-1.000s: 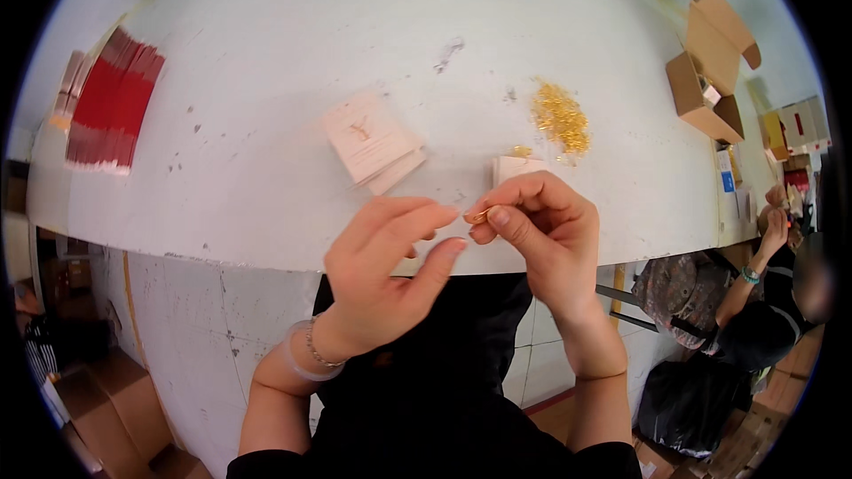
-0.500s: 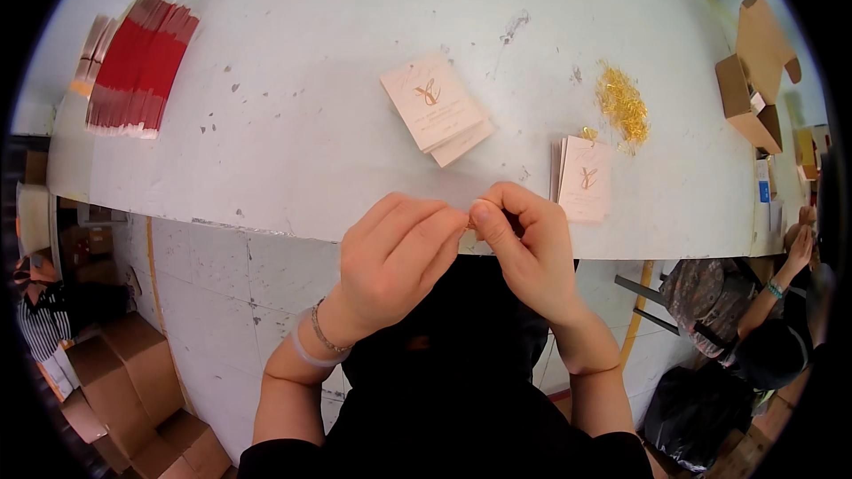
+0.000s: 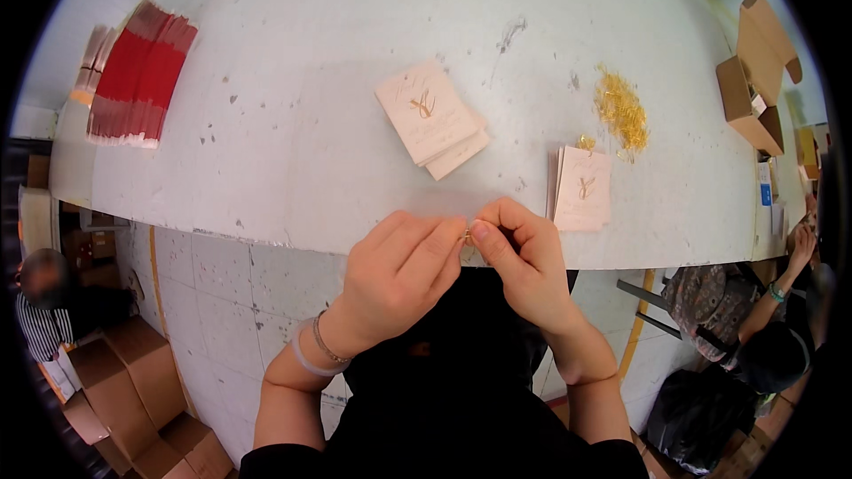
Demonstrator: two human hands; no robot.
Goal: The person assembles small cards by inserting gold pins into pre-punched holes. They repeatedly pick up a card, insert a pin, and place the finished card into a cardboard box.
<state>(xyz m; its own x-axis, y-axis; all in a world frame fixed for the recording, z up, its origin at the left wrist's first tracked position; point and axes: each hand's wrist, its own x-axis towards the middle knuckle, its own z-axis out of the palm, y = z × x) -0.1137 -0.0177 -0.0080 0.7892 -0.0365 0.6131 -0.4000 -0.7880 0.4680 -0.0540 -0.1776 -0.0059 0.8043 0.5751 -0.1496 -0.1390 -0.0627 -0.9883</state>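
My left hand (image 3: 395,270) and my right hand (image 3: 528,266) meet fingertip to fingertip at the table's near edge. Between their pinched fingers is a tiny gold-coloured wire-like piece (image 3: 467,234), mostly covered; its exact kind is too small to tell. Just beyond my hands lies a stack of pale pink printed cards (image 3: 430,115), its lower cards turned askew. Right of my right hand sits another stack of pale cards (image 3: 582,191), with gold pieces (image 3: 586,144) at its top edge. A loose heap of thin gold-coloured pieces (image 3: 621,109) lies beyond that stack.
Red-and-pinkish flat packs (image 3: 142,75) lie in a row at the far left of the white table (image 3: 302,98). An open cardboard box (image 3: 750,106) stands at the right end. Brown cartons (image 3: 133,372) are on the floor at left. Other people are at both sides.
Both hands stay pinched together, shifted slightly lower in the picture. The whole view has moved a little, and a person's head now shows at the far left.
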